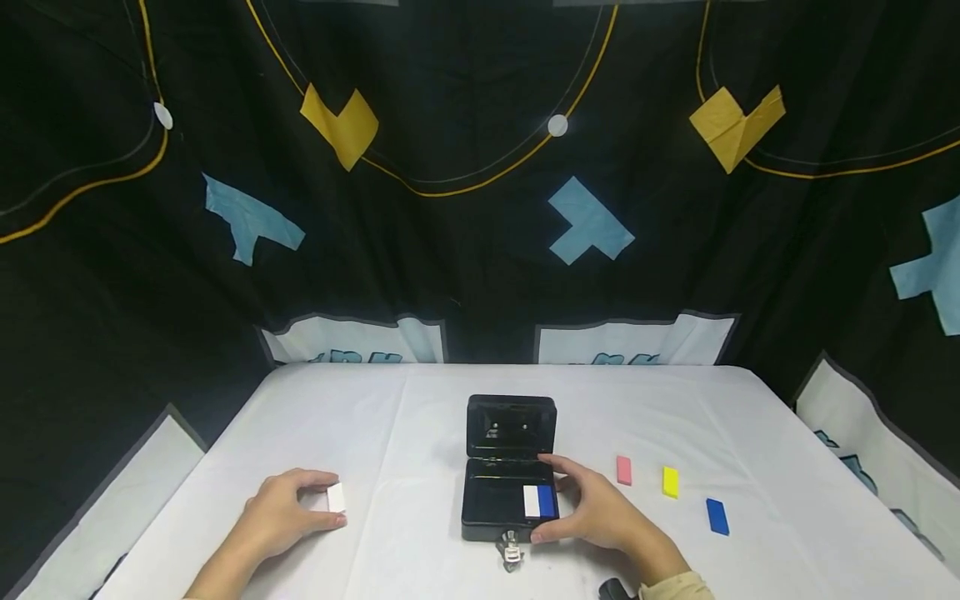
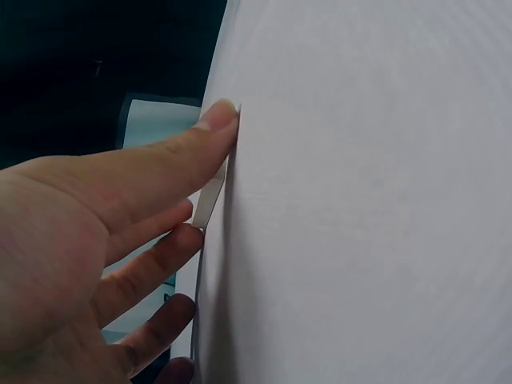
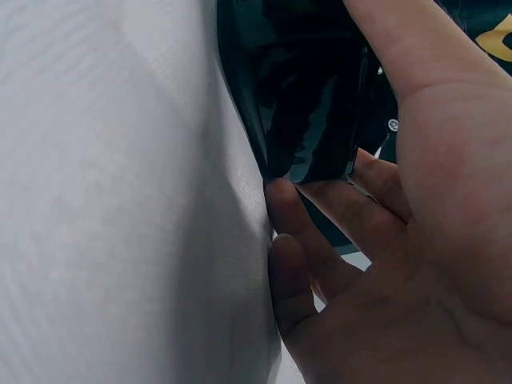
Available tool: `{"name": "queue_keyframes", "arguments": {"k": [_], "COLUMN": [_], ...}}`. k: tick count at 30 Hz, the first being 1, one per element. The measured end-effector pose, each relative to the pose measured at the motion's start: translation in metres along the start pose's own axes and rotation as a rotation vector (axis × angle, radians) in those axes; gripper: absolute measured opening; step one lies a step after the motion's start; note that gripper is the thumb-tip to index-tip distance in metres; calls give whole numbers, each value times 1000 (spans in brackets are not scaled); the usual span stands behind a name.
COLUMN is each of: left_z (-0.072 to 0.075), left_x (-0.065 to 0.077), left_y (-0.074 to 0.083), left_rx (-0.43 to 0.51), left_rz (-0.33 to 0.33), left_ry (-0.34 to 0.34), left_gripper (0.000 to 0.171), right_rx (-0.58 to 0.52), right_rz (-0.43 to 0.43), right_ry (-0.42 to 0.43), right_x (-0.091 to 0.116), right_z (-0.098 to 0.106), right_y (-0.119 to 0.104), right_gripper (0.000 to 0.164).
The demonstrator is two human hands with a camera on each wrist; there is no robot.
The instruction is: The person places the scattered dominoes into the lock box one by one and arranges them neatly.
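At left, the left hand (image 1: pixel 281 510) pinches a white block (image 1: pixel 336 497) between thumb and fingers at the tabletop (image 1: pixel 337 425). At centre, the right hand (image 1: pixel 596 508) grips the right side of the open black box (image 1: pixel 487 532), thumb near, fingers far, apparently steadying it; a blue block (image 1: pixel 546 501) sits inside, near right.

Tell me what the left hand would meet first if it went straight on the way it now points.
Holding the white block, the left hand would slide across white tablecloth and probably meet the open black box first; relative height is unclear.
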State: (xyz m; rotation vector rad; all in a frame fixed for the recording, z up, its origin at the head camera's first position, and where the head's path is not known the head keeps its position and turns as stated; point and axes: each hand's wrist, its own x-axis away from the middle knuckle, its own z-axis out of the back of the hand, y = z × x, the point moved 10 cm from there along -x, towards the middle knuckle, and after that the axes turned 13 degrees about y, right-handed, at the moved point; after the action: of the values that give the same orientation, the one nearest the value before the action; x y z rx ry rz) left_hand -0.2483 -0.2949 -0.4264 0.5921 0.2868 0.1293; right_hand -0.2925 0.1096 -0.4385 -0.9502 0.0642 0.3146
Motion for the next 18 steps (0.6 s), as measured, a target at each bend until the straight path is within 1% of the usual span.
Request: {"name": "queue_keyframes", "arguments": {"k": [5,14,18], "left_z": [-2,-2,-2], "left_x": [0,0,-1], "left_y": [3,4,10], "left_rx": [4,14,26], "left_rz": [-12,-9,-13], "left_ry": [-5,0,13], "left_gripper": [63,61,58], "right_rx": [-7,-3,3], "right_rz": [10,6,3], "right_ry": [3,3,3], "right_x": [1,1,1], "right_z": [2,1,1], "right_y": [-1,0,0], "right_gripper": [102,103,103]}}
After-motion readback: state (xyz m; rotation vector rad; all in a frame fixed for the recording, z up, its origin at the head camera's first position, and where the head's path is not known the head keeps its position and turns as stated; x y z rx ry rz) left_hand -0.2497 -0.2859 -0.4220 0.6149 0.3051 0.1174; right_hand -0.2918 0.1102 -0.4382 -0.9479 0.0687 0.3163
